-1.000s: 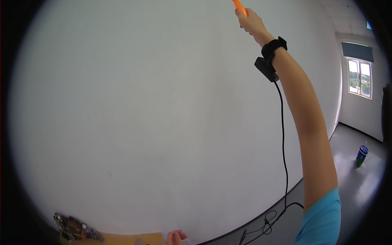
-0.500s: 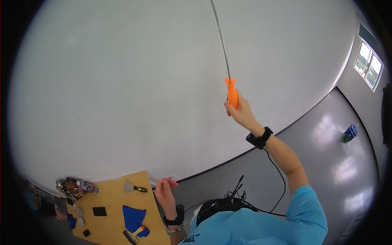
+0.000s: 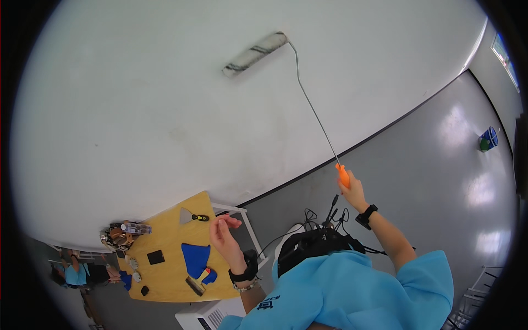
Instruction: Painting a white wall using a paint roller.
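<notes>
The wall [image 3: 159, 126] stands ahead of both hands; the floor [image 3: 429, 181] stretches right of the right hand [image 3: 353, 191], and the tabletop [image 3: 168, 236] lies left of and below the left hand [image 3: 223, 232]. The right hand grips the orange handle of a paint roller [image 3: 256, 54], whose bent rod points away, up and leftward, in front of the wall. Its roll lies far up-left of that hand, long axis slanting from upper right to lower left; contact with the wall cannot be told. A bucket [image 3: 488, 141] stands well right. The left hand is empty, fingers loosely bent, near a blue cloth [image 3: 195, 259] below-left and a scraper [image 3: 188, 216] just left.
</notes>
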{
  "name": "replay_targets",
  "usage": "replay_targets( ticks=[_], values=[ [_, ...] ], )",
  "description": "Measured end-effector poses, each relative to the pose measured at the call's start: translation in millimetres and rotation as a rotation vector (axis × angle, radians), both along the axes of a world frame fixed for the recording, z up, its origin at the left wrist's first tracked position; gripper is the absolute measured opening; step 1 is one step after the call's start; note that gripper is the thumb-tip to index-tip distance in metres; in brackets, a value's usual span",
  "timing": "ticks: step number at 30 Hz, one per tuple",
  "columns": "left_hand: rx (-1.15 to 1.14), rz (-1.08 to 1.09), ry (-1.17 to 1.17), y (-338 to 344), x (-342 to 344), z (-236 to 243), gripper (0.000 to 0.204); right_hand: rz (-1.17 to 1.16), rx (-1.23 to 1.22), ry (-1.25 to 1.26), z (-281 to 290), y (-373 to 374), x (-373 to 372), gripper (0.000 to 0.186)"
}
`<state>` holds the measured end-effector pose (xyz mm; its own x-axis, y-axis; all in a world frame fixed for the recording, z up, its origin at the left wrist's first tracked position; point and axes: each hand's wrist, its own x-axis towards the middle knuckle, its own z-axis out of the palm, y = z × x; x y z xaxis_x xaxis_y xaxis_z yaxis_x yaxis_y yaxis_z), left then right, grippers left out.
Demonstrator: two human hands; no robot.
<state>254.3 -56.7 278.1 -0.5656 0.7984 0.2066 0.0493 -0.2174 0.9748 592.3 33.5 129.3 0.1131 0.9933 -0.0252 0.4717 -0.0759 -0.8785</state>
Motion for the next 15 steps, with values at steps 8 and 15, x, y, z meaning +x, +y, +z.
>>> replay_targets(
  ticks=[8, 15],
  values=[
    [-0.001, -0.09, 0.003, 3, 12, -15, 0.02, -0.019, -0.133, -0.015, -38, -69, 20, 0.023],
    [-0.007, -0.119, 0.03, -7, 19, -9, 0.021, -0.081, 0.004, 0.103, -46, -86, 3, 0.021]
  ],
)
